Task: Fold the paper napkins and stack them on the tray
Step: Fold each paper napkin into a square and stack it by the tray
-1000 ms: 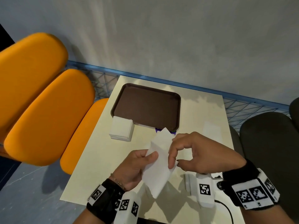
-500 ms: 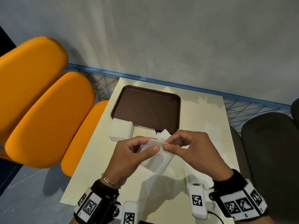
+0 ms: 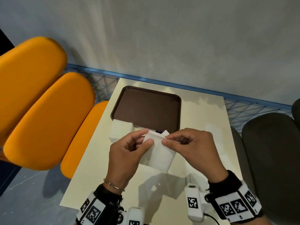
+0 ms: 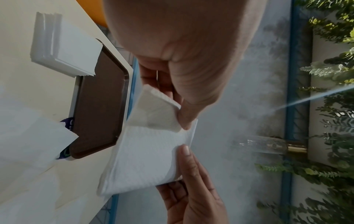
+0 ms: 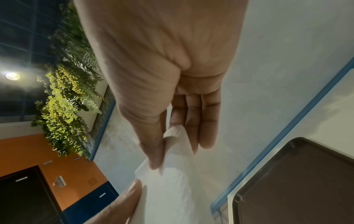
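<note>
A white paper napkin (image 3: pixel 159 153) hangs folded above the cream table (image 3: pixel 203 120), held up by both hands. My left hand (image 3: pixel 129 148) pinches its upper left edge between thumb and fingers. My right hand (image 3: pixel 188 143) pinches the upper right edge. In the left wrist view the napkin (image 4: pixel 153 151) shows its doubled layers, the left thumb (image 4: pixel 187 115) pressing the top. In the right wrist view the napkin (image 5: pixel 172 181) hangs from the right thumb and fingers. A brown tray (image 3: pixel 146 108) lies bare behind the hands. A stack of white napkins (image 3: pixel 121 129) sits at the tray's near left corner.
Orange chairs (image 3: pixel 45 111) stand left of the table, dark grey chairs (image 3: pixel 272 153) to the right. A blue rail with wire mesh (image 3: pixel 243 104) runs along the grey wall behind. A purple wrapper (image 4: pixel 66 151) peeks from under the tray's near edge.
The napkin hung long and loose a second ago; its lower part has been brought up and it is now doubled over. Both hands rose and came together at its top edge.
</note>
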